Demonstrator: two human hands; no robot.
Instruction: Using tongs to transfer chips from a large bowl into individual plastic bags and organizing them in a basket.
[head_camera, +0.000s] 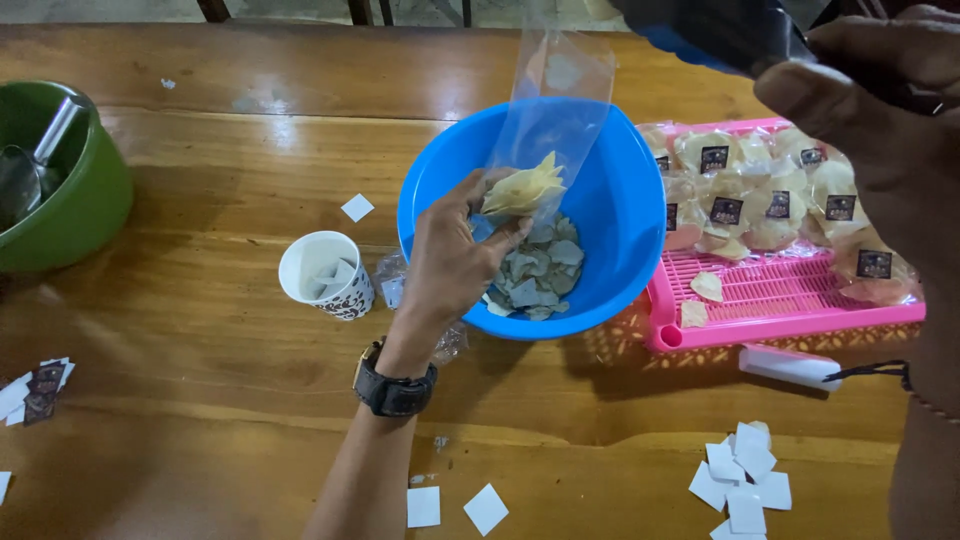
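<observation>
Head view: I look down at a brown wooden table (200, 420), and I go from left to right.
Far left: I see a green bowl (75, 215) with a metal scoop (35, 160) inside it.
Left edge: a few small dark labels (38, 392) lie on the wood.
Cup: a white paper cup (325, 275) stands just left of my left hand, with white paper bits inside.
Left hand: my left hand (455, 255) is over the edge of the blue bowl, with a black watch (392, 385) on the wrist.
Left fingers: my fingers (500, 235) pinch a clear plastic bag (555, 110) near its bottom.
Bag: it stands up tall over the blue bowl and has pale yellow chips (525, 188) at the bottom.
Blue bowl: the blue bowl (625, 215) sits in the middle of the table, with more pale chips (540, 275) lying at its bottom.
Paper squares: white paper squares (745, 485) lie on the table near me.
Pink tray: a pink tray (790, 295) touches the right side of the blue bowl and holds packed chip bags (760, 195) with dark labels.
White thing: a small white tool (790, 367) lies in front of the tray.
Right hand: my right hand (880, 130) is up high and very near the camera, curled around a dark thing (720, 35) with some blue on it. I cannot tell what that thing is.
</observation>
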